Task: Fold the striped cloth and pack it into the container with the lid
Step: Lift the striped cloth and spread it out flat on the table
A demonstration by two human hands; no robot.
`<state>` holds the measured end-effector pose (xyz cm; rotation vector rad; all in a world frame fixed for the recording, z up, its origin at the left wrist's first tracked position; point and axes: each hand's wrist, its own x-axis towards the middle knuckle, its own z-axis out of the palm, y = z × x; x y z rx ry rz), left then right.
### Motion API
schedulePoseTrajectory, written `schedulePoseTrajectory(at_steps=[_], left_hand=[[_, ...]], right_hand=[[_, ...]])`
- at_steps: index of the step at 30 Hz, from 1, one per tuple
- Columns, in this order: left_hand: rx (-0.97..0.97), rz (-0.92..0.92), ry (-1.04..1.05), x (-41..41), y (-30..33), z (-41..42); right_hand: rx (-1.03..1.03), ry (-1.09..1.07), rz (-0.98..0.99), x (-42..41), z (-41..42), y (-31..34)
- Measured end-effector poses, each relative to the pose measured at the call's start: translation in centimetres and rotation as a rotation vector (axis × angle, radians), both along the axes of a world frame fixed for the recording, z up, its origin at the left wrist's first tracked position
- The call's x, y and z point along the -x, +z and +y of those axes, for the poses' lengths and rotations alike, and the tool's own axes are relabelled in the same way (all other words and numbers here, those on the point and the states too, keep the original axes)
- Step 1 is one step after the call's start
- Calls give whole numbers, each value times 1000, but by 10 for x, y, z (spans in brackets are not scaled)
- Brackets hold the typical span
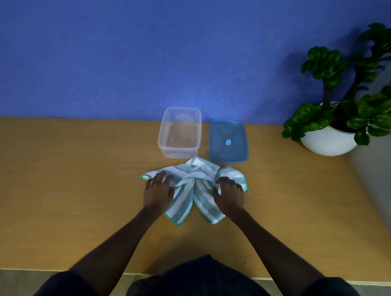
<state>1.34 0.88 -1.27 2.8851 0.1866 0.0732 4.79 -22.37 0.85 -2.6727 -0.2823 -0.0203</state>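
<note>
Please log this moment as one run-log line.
both hands on crumpled striped cloth | clear plastic container empty | blue lid off, beside it | left hand | right hand

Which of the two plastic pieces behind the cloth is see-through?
The open box, behind the left hand. The lid lying beside it is solid blue.

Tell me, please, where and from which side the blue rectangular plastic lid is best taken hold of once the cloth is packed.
Probably by its long right edge, with the right hand coming from the right. The blue rectangular plastic lid lies flat on the wooden table, its left edge close beside the clear plastic container, so that side is cramped while the right edge is open.
</note>
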Motion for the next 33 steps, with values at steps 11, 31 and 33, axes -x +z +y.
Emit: schedulePoseTrajectory(at_steps=[11,31,33], left_hand=[[-63,-91,37,-23,29,19],[124,-431,44,-58,103,61],[114,-445,47,-63,113,69]], right_hand=[[-122,-92,-73,-17,-21,43],[83,-145,-231,-45,-76,75],[81,-158,-234,-46,-82,77]])
